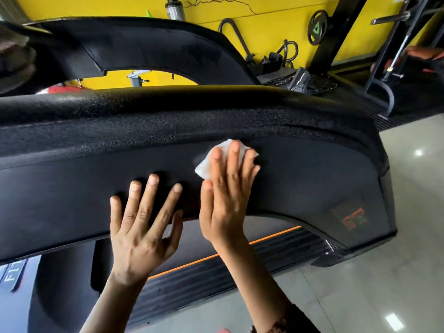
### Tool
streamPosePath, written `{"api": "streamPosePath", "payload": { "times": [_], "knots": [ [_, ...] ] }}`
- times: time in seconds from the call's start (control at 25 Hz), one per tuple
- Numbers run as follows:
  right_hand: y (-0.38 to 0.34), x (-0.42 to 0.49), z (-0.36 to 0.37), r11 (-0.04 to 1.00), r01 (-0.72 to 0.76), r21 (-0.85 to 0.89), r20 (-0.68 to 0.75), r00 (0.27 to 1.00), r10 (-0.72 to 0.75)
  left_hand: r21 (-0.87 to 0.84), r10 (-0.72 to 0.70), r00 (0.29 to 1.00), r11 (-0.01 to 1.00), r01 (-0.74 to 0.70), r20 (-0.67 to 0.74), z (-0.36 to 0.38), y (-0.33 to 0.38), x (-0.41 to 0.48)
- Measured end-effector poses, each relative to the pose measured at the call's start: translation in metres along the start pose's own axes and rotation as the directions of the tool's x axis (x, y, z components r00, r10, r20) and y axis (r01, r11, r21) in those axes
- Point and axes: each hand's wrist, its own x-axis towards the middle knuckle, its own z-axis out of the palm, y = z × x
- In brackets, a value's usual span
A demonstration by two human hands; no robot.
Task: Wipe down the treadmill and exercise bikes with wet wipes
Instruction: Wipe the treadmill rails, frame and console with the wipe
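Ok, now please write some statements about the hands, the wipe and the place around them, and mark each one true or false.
1. The right hand presses a white wipe against the black panel. True.
2. The left hand holds a second wipe. False: it lies flat on the panel, fingers spread, with nothing in it.
3. The wall behind the machine is blue. False: it is yellow.
4. An orange stripe runs below the panel. True.
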Motion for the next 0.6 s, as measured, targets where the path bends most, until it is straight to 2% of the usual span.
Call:
{"api": "streamPosePath", "payload": {
  "times": [0.08, 0.16, 0.24, 0.28, 0.32, 0.36, 0.44, 0.52, 0.56, 0.6],
  "knots": [
    [-0.003, -0.044, 0.012, 0.987, 0.155, -0.052, 0.130, 0.981, -0.147, -0.016, -0.010, 1.000, 1.000, 0.010, -0.006, -0.006, -0.014, -0.005],
    [0.015, -0.077, 0.011, 0.984, 0.125, -0.128, 0.228, 0.969, -0.093, -0.011, -0.037, 0.999, 0.999, 0.037, -0.020, -0.013, -0.028, -0.011],
    [0.016, -0.068, 0.008, 0.985, -0.112, -0.133, 0.087, 0.988, 0.124, -0.004, -0.065, 0.997, 0.998, 0.065, -0.035, -0.020, -0.038, -0.017],
    [0.006, -0.049, 0.007, 0.969, -0.232, -0.088, -0.007, 0.973, 0.232, -0.006, -0.073, 0.997, 0.997, 0.073, -0.037, -0.023, -0.042, -0.020],
    [-0.009, -0.028, 0.009, 0.957, -0.287, -0.037, -0.060, 0.957, 0.284, -0.007, -0.077, 0.997, 0.997, 0.077, -0.032, -0.026, -0.049, -0.023],
    [-0.028, -0.014, 0.015, 0.960, -0.279, -0.006, -0.070, 0.958, 0.278, -0.007, -0.078, 0.997, 0.997, 0.078, -0.027, -0.029, -0.055, -0.026],
    [-0.065, -0.013, 0.035, 0.996, -0.082, -0.021, -0.012, 0.997, 0.081, 0.006, -0.088, 0.996, 0.996, 0.089, -0.024, -0.035, -0.070, -0.033],
    [-0.079, -0.042, 0.051, 0.985, 0.161, -0.067, 0.061, 0.986, -0.157, 0.009, -0.111, 0.994, 0.994, 0.111, -0.025, -0.042, -0.081, -0.041],
    [-0.072, -0.056, 0.054, 0.968, 0.229, -0.103, 0.085, 0.972, -0.221, 0.007, -0.118, 0.993, 0.993, 0.118, -0.024, -0.044, -0.086, -0.044],
    [-0.061, -0.065, 0.054, 0.961, 0.236, -0.141, 0.098, 0.970, -0.224, 0.006, -0.119, 0.993, 0.993, 0.119, -0.022, -0.046, -0.089, -0.046]
  ]
}}
